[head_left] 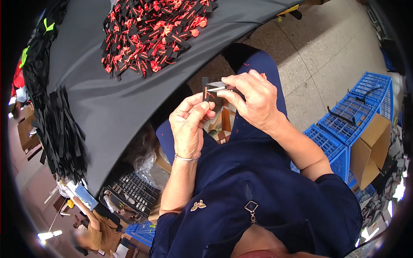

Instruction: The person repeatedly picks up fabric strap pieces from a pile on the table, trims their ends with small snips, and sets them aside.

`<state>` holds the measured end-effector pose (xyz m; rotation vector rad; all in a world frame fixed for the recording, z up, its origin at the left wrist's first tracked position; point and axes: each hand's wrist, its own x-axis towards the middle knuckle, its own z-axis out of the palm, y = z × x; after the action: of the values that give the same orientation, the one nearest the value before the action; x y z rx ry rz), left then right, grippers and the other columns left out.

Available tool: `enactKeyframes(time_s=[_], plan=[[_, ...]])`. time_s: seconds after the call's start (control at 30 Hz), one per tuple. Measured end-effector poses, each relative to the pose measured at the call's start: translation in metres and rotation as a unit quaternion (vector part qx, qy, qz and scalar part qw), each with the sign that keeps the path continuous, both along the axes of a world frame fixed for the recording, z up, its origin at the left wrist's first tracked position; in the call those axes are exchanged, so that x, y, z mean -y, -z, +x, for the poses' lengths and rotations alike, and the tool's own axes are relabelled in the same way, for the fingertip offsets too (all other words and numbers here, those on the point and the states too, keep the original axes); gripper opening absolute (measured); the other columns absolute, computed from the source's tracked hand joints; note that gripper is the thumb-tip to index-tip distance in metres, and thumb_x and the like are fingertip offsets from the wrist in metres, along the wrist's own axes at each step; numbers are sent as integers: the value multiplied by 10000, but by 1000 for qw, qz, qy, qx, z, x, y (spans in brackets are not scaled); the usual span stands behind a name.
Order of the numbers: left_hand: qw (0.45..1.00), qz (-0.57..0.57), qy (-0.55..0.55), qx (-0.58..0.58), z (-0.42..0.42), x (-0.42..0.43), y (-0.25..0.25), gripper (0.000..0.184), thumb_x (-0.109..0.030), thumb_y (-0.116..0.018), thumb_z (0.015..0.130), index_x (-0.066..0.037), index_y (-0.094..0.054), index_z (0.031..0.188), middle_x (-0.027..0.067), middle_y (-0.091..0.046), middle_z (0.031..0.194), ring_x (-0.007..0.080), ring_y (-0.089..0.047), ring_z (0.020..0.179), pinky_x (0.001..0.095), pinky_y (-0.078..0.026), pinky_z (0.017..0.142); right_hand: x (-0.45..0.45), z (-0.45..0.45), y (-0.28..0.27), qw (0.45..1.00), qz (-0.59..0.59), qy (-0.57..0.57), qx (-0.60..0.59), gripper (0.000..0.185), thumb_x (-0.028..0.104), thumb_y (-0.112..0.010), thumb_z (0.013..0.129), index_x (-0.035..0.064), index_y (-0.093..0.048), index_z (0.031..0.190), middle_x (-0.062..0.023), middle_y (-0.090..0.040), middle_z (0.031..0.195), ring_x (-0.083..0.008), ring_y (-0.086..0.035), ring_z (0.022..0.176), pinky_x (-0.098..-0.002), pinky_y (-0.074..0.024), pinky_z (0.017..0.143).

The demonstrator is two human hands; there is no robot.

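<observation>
Between the thumb and fingers of my left hand [189, 122] is a short black strap piece [205, 81], held upright with red thread stitched on it. My right hand [254, 96] grips small thread snips [218, 88]. Their pale blades point left and reach the red thread at the strap's face; whether they touch it I cannot tell. Both hands are above my lap, close to the edge of the black-covered table [142, 107]. On that table lies a large heap of similar black strap pieces [150, 34] with red thread ends.
Long black straps [64, 133] hang in a bundle at the table's left. Blue plastic crates [340, 116] and a cardboard box [370, 146] stand at the right. A black crate [133, 191] is under the table edge. Another person [97, 228] is at lower left.
</observation>
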<state>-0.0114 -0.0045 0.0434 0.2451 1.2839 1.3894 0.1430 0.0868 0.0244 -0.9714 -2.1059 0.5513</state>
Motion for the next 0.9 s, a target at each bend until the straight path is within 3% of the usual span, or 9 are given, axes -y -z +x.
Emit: enactKeyframes(time_s=[0.63, 0.8, 0.9], plan=[[998, 11, -14, 60, 1, 6, 6, 219, -49, -609, 891, 47, -636, 1086, 105, -692, 895, 114, -637, 719, 247, -544, 701, 6, -5, 14, 999, -9, -12, -36, 172, 227, -762, 725, 113, -666, 812, 4, -610, 689, -177, -566, 620, -287, -451, 513], [998, 3, -28, 58, 1, 14, 4, 212, -48, -611, 895, 45, -637, 1084, 111, -692, 898, 121, -639, 718, 253, -544, 697, 10, -8, 8, 992, -103, -9, -65, 139, 197, -761, 752, 97, -670, 785, -11, -627, 699, -194, -564, 606, -307, -458, 528], [999, -9, -31, -1, -8, 26, 1, 207, -44, -625, 888, 41, -638, 1076, 118, -693, 890, 130, -643, 700, 259, -547, 687, 12, -9, 12, 980, -171, 10, -102, 112, 141, -763, 773, 79, -696, 839, -33, -648, 730, -190, -581, 614, -301, -470, 564]])
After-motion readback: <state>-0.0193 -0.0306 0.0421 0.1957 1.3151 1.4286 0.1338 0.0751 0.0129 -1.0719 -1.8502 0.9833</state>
